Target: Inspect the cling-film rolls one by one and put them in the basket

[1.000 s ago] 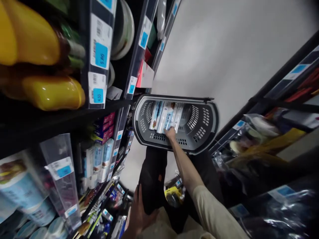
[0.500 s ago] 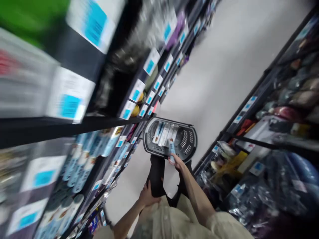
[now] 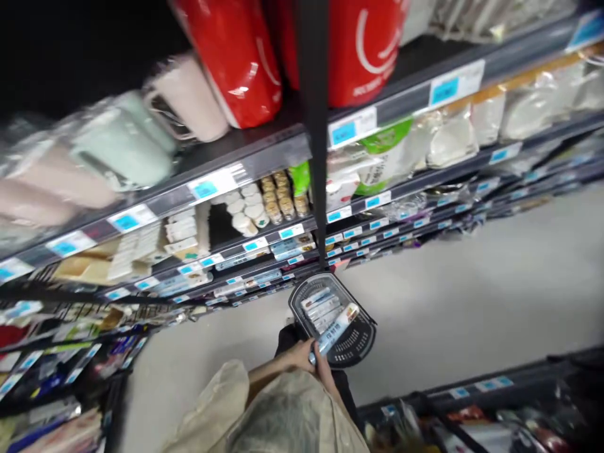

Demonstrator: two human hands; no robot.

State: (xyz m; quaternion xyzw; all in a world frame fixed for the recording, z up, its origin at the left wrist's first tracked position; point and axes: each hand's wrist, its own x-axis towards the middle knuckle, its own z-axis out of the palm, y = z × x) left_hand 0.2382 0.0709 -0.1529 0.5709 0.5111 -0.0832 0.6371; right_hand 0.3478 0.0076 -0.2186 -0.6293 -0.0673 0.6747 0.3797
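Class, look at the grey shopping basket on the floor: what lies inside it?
Inside the grey basket lie several white-and-blue packs side by side. One long pack is held above them by both hands. The basket floor under the packs is hidden.

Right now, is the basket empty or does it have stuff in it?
It has stuff in it. The gray basket holds several long packets side by side, and another packet held by the hands lies across its rim.

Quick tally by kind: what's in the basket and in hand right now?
Grey plastic shopping basket: 1
Flat white-and-blue packs lying in the basket: about 3, blurred
Long blue-and-white tube pack gripped by both hands: 1
Total: about 5
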